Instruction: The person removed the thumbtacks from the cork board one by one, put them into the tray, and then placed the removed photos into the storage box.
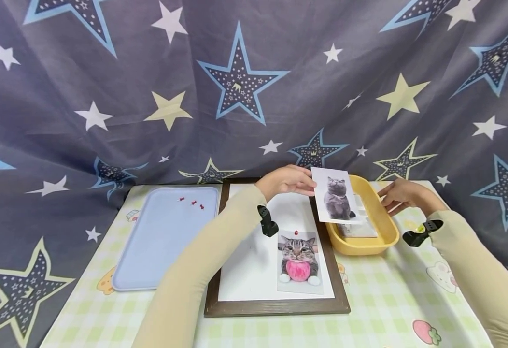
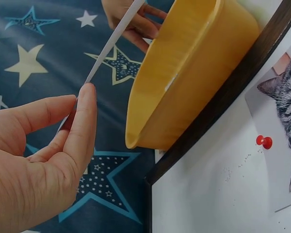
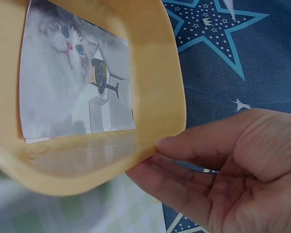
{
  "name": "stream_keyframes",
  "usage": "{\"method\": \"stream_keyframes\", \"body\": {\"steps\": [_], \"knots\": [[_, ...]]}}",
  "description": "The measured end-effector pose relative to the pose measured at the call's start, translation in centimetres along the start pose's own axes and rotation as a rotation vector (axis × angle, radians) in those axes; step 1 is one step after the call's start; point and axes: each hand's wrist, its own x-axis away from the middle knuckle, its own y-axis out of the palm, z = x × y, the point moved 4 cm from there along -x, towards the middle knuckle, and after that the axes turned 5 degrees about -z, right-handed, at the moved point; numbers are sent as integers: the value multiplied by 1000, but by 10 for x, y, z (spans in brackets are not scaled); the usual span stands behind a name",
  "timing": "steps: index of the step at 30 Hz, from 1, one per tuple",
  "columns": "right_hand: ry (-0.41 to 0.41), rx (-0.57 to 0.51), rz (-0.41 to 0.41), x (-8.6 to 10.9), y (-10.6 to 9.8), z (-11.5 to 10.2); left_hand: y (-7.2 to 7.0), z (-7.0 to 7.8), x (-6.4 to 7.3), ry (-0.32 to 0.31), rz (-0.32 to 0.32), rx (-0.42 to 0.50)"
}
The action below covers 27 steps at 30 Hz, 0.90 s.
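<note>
My left hand point(image 1: 288, 181) pinches the edge of a photo of a grey cat point(image 1: 335, 197), held above the left side of the yellow basket point(image 1: 386, 237). Edge-on in the left wrist view, that photo shows as a thin white strip between thumb and fingers. My right hand point(image 3: 242, 170) grips the rim of the basket at its right side, thumb on top and fingers beneath. Inside the basket lies a photo of a white cat point(image 3: 63, 82). On the framed white board point(image 1: 245, 270), a photo of a tabby cat point(image 1: 299, 270) hangs under a red pushpin point(image 2: 264, 141).
To the left of the board sits a pale blue tray point(image 1: 162, 241) with several red pushpins point(image 1: 194, 202) near its far edge. A green checked tablecloth point(image 1: 388, 299) covers the table. Behind it hangs a dark curtain point(image 1: 128, 87) with stars.
</note>
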Motion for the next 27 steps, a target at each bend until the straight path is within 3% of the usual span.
{"method": "stream_keyframes", "body": {"steps": [11,21,27], "knots": [[-10,14,4,-3,1,-2,-3,-9,-2,-31,15,-30],[-4,31,8,-2,-1,-1,3,4,-6,-50,17,-108],[1,15,10,0,0,-1,7,6,-9,-54,20,-109]]}}
